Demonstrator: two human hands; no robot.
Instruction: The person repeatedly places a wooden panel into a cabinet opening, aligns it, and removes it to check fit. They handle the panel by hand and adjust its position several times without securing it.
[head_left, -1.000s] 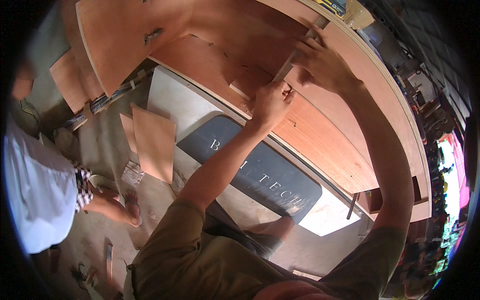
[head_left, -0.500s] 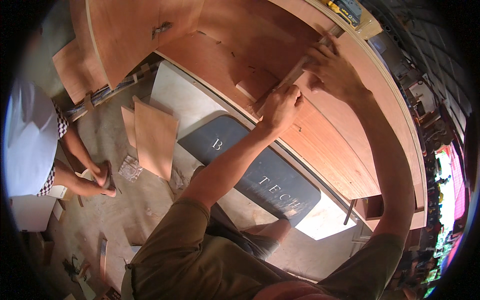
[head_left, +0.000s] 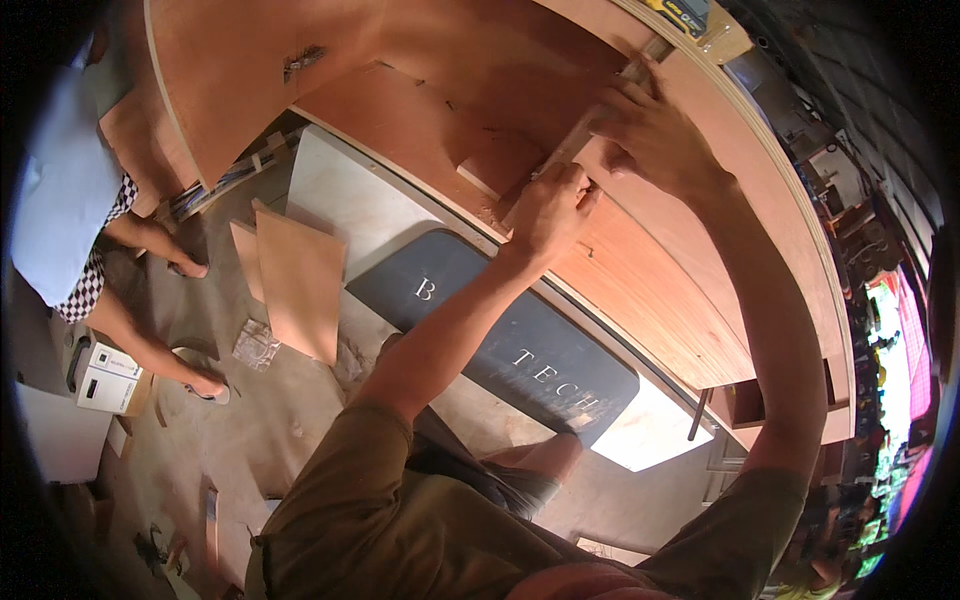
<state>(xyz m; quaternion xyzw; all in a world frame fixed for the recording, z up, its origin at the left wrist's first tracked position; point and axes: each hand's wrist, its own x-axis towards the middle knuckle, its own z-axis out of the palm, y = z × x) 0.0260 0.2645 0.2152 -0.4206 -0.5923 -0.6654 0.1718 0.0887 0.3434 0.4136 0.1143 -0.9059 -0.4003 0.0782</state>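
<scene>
My left hand [head_left: 550, 212] is closed at the edge of the open wooden cabinet [head_left: 420, 120], against a narrow wooden strip [head_left: 570, 142] that slants across the opening. Whatever its curled fingers hold is hidden. Farther along the strip, my right hand [head_left: 665, 140] rests with fingers bent but apart, its fingertips on the strip and the panel edge. A light wood panel [head_left: 655, 300] lies below both hands. Inside the cabinet, beside the strip, sits a small flat wood block [head_left: 492, 172].
An open cabinet door [head_left: 250, 90] stands at the left. Loose boards [head_left: 300, 285] lean near a dark lettered panel [head_left: 500, 335] on a white board. Another person [head_left: 70, 190] walks at far left, near a white box [head_left: 105, 375]. A yellow-black tool [head_left: 685, 15] lies on the cabinet top.
The other person has stepped, moving their legs apart and uncovering the white box. My view has shifted slightly; both my hands keep nearly the same places along the strip.
</scene>
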